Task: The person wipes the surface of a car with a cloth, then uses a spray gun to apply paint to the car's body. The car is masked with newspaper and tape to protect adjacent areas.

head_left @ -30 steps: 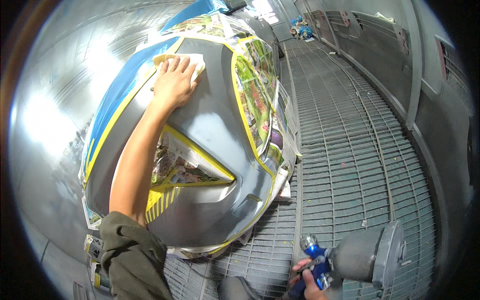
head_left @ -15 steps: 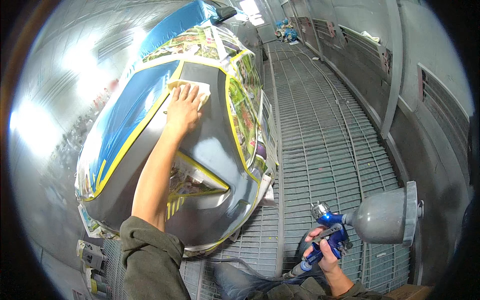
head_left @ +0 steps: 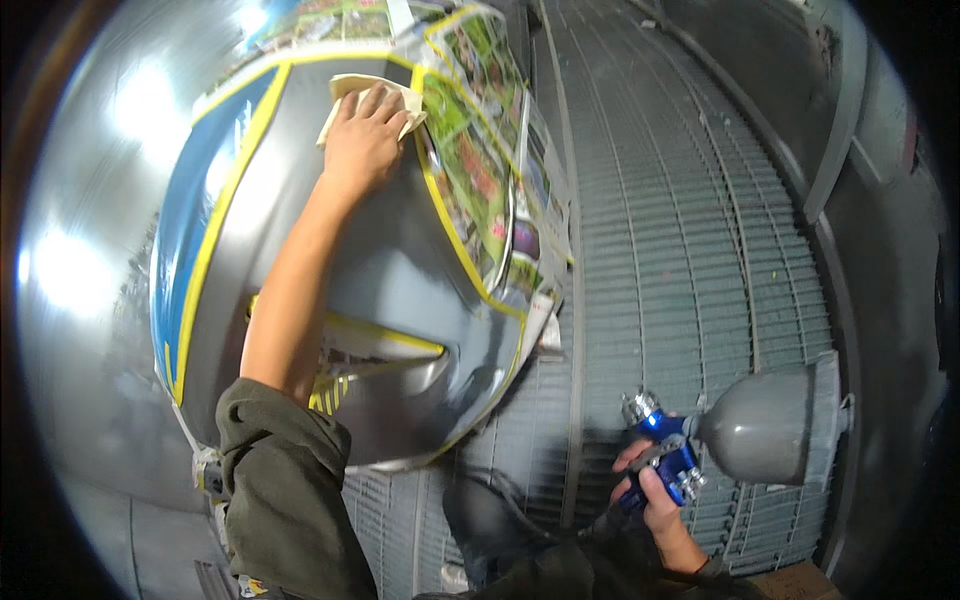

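My left hand [head_left: 366, 140] lies with its fingers over a pale yellow wiping cloth [head_left: 345, 88], pressing it onto the far part of a grey car body panel [head_left: 405, 270]. Yellow masking tape [head_left: 217, 225] edges the panel. Blue film [head_left: 187, 190] covers the area to its left, and printed masking paper [head_left: 470, 150] the right side. A taped-over triangular opening [head_left: 375, 350] sits below my forearm. At lower right, my right hand [head_left: 655, 497] grips a blue spray gun [head_left: 675, 455] by its handle, clear of the panel. The gun's grey paint cup [head_left: 760, 428] points right.
A slatted metal grating floor [head_left: 660, 250] runs along the car's right side. A hose [head_left: 735, 210] lies along it. The grey booth wall [head_left: 900, 300] stands at the right. A brown cardboard edge [head_left: 795, 580] shows at the bottom right.
My left hand has slid the cloth across the panel toward its right taped edge. The view has shifted. My right hand still holds the spray gun, at a slightly different angle.
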Tool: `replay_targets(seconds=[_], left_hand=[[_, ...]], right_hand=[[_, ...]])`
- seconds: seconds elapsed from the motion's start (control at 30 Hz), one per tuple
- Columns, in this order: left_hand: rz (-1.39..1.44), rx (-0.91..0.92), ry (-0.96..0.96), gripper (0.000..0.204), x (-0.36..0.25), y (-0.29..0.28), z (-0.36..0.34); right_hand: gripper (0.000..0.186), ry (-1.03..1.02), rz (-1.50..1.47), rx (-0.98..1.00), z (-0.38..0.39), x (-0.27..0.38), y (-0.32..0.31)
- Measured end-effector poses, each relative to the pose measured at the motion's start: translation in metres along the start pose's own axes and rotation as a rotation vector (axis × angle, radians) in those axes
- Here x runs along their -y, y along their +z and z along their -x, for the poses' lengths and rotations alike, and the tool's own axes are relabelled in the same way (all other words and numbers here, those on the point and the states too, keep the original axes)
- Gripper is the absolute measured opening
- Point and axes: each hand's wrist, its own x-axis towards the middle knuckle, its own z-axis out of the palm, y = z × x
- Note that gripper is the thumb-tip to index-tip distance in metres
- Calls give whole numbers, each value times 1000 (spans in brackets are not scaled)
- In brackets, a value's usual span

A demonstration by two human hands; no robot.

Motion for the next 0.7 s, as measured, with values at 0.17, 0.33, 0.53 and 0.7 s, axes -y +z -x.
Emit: replay_targets(seconds=[0.17, 0.33, 0.53, 0.7], left_hand=[[70, -48, -91, 53, -122, 17, 104], [78, 163, 95, 57, -224, 56, 172], [80, 291, 356, 56, -307, 106, 220], [111, 285, 510, 60, -342, 128, 273]], right_hand=[[47, 47, 12, 14, -12, -6, -10], [46, 100, 26, 45, -3, -9, -14], [41, 59, 56, 19, 6, -10, -18], [36, 53, 61, 22, 15, -10, -14]])
